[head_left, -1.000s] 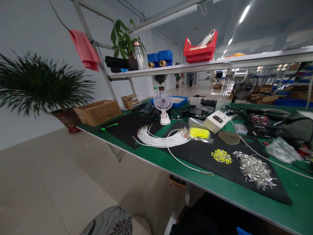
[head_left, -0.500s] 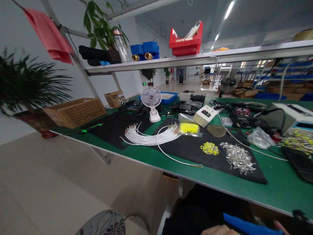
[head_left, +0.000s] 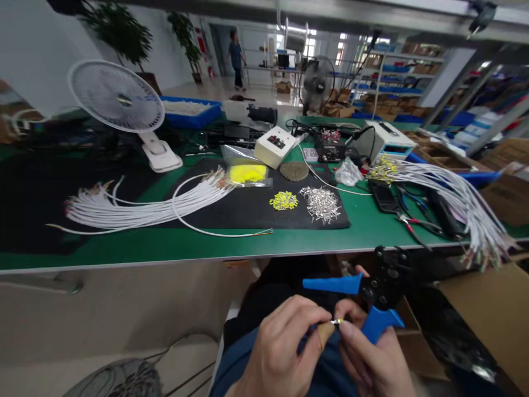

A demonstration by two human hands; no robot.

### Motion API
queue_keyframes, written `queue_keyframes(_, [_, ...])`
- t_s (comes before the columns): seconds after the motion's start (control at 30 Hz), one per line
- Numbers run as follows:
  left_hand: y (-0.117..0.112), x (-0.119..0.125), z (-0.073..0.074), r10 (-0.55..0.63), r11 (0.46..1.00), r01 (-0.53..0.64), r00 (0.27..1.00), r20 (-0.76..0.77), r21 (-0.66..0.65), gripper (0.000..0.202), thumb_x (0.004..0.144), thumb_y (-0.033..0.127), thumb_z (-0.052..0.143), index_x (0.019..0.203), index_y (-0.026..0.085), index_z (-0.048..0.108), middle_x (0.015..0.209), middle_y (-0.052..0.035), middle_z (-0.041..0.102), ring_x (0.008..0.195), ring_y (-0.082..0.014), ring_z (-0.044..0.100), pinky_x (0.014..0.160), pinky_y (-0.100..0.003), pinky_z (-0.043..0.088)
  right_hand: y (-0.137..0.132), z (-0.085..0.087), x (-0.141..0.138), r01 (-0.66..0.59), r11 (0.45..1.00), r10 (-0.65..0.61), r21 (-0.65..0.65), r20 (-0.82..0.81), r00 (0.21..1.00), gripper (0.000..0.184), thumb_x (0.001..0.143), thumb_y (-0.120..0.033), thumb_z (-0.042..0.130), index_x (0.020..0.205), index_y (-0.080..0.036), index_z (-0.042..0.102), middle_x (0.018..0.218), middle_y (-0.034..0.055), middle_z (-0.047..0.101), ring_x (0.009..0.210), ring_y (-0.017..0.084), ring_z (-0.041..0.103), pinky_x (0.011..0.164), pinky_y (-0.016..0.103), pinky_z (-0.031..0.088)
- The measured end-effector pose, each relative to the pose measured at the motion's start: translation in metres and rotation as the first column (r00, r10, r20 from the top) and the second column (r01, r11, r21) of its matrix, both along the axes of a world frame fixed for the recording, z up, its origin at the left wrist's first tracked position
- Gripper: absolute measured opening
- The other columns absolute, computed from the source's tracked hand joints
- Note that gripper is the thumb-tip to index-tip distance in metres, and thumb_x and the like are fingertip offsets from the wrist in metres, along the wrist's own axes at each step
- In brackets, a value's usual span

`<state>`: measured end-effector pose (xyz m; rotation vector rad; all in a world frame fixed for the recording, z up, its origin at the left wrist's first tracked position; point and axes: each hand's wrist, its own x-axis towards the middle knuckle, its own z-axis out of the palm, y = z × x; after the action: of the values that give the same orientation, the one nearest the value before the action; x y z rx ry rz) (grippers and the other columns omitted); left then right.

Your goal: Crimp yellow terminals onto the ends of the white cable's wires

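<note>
My left hand point(head_left: 281, 347) and my right hand point(head_left: 372, 358) meet low in the view, over my lap below the table edge. Between their pinched fingertips is a tiny metal terminal point(head_left: 336, 321). My right hand also carries a crimping tool point(head_left: 372, 286) with blue handles and a black head. On the black mat point(head_left: 248, 207) above lie a pile of silver terminals point(head_left: 320, 201), a small heap of yellow sleeves point(head_left: 283, 200) and a bag of yellow sleeves point(head_left: 247, 173). A bundle of white wires point(head_left: 144, 209) lies at the left.
A white desk fan point(head_left: 119, 105) stands at the back left of the green table point(head_left: 289, 242). A second bundle of white wires point(head_left: 463, 201) hangs over the right edge. A control box point(head_left: 276, 146), a power unit point(head_left: 386, 140), pliers point(head_left: 409, 223) and cardboard boxes point(head_left: 491, 314) are around.
The view has swung right and down. Both hands and the blue-handled crimping tool have come fully into view, fingers pinched on a terminal.
</note>
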<state>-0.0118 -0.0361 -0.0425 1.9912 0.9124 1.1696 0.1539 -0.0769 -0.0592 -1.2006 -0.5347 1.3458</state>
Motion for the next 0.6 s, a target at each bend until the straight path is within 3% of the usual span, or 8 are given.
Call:
queue_keyframes(0.1, [-0.002,0.005,-0.002,-0.023,0.996,0.025,0.999,0.026,-0.082,0.013,0.098,0.008,0.063,0.103,0.017,0.070,0.091,-0.0065,0.071,0.084,-0.0158,0.068,0.074,-0.024,0.052,0.001,0.010,-0.004,0.019,0.999,-0.019,0.031,0.005,1.000,0.095,0.080,-0.039,0.091,0.154,-0.039,0.031,0.086,-0.0037,0.066,0.037,-0.002,0.026,0.036,0.011,0.022])
queue_keyframes(0.23, [-0.003,0.007,-0.002,-0.035,0.990,0.039,0.999,0.035,-0.136,0.011,0.098,0.008,0.064,0.100,0.017,0.070,0.089,-0.0056,0.070,0.080,-0.0143,0.066,0.070,-0.023,0.049,0.002,0.013,-0.002,-0.024,0.999,0.025,0.037,-0.012,1.000,0.103,0.082,-0.037,0.090,0.158,-0.041,0.020,0.087,-0.0036,0.066,0.040,0.000,0.030,0.036,0.010,0.024])
queue_keyframes(0.43, [-0.003,0.006,0.003,-0.025,0.991,0.030,0.999,0.039,-0.127,0.012,0.097,0.008,0.062,0.100,0.017,0.070,0.086,-0.0057,0.068,0.076,-0.0144,0.064,0.066,-0.023,0.049,0.001,0.015,0.000,-0.025,0.999,0.025,0.030,0.010,1.000,0.101,0.082,-0.036,0.090,0.157,-0.042,0.022,0.087,-0.0028,0.067,0.040,-0.001,0.027,0.036,0.010,0.024])
queue_keyframes(0.6, [-0.004,0.011,0.002,-0.017,0.995,0.024,0.998,0.064,-0.101,0.013,0.095,0.006,0.064,0.100,0.017,0.070,0.085,-0.0052,0.068,0.075,-0.0143,0.064,0.065,-0.023,0.049,0.000,0.017,-0.003,0.020,0.999,-0.020,0.027,-0.001,1.000,0.097,0.080,-0.035,0.092,0.155,-0.038,0.031,0.087,-0.0018,0.067,0.040,-0.001,0.030,0.037,0.012,0.023])
